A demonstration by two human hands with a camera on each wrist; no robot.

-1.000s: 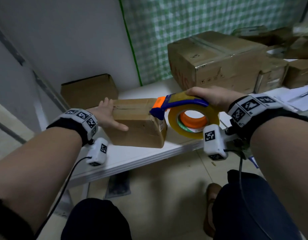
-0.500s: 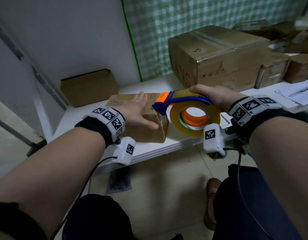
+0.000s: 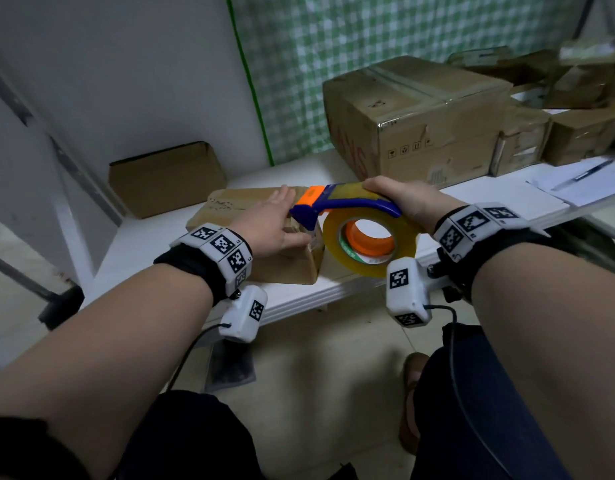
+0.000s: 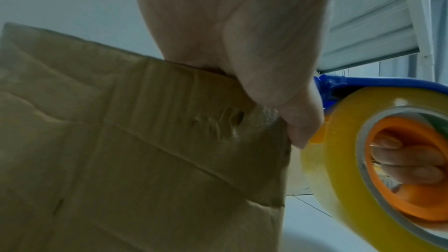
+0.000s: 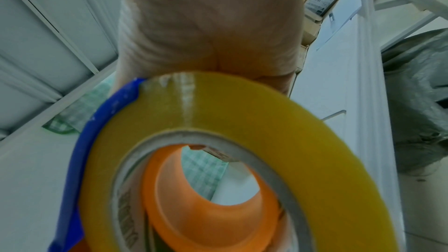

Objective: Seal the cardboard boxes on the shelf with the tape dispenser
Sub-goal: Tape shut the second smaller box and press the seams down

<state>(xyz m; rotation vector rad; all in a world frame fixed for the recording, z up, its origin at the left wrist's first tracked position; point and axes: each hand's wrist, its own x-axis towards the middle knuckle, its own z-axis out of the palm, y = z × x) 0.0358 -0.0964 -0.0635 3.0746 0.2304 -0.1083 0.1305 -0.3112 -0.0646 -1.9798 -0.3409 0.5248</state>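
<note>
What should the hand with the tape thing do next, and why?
Probably pull the tape dispenser back across the top of the small box, away from the corner. Its blue nose sits at the near right corner, where the left hand presses, thumb on the box's side. The right hand grips the dispenser, so it looks ready to lay a strip.

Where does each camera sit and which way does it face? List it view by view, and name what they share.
Head: on the head, looking forward and down at the shelf; both forearms, left hand on the small box, right hand holding the dispenser.
Left wrist: under the left wrist, looking along the palm at the box side and tape roll.
Right wrist: under the right wrist, looking along the hand at the roll.
Shared: all three show the roll.
</note>
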